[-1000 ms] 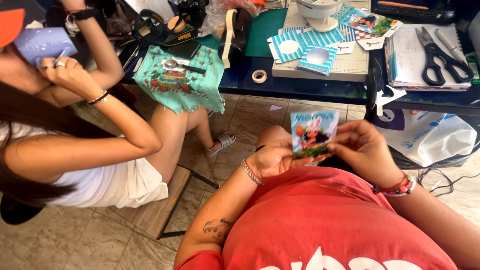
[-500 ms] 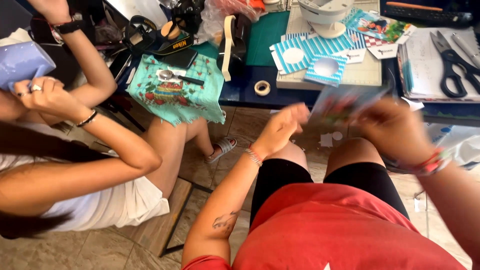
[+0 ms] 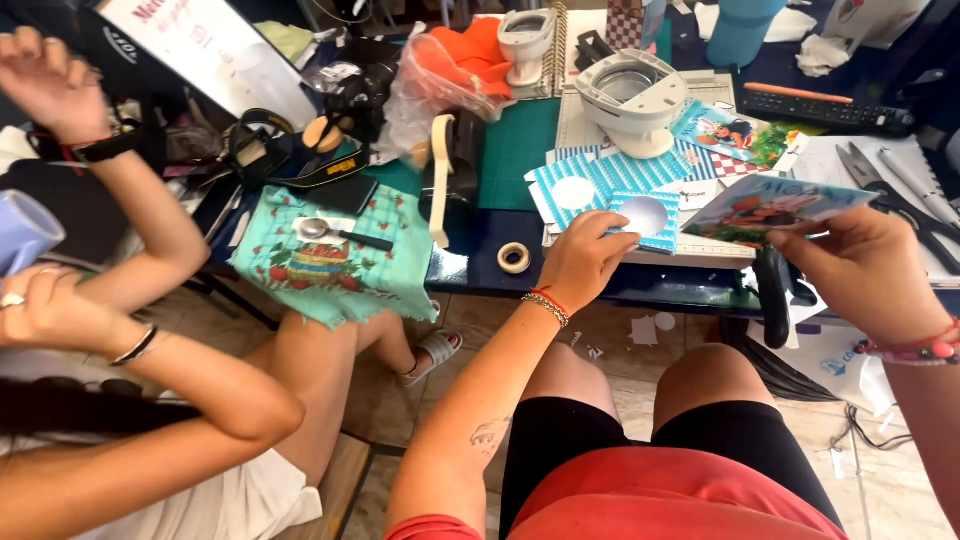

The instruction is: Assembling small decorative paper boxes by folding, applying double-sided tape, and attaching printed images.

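My right hand point(image 3: 865, 268) holds a printed picture card point(image 3: 775, 207) by its lower edge, raised over the table's front edge. My left hand point(image 3: 585, 258) reaches over the front of the dark table point(image 3: 470, 272), fingertips touching a blue-and-white striped paper piece with a round window point(image 3: 642, 220). More striped pieces point(image 3: 575, 185) lie just behind it on a cutting mat point(image 3: 520, 150). A small tape roll point(image 3: 514, 257) sits left of my left hand.
Another person sits at my left, arms raised, holding a pale blue roll point(image 3: 25, 232). A teal printed cloth with a spoon point(image 3: 330, 255) hangs off the table. A white round punch tool point(image 3: 630, 100), scissors point(image 3: 900, 195) and a black tool point(image 3: 775, 290) lie nearby.
Both hands rose from my lap to the table. The left hand let go of the card and reached the striped piece; the right hand carried the card right.
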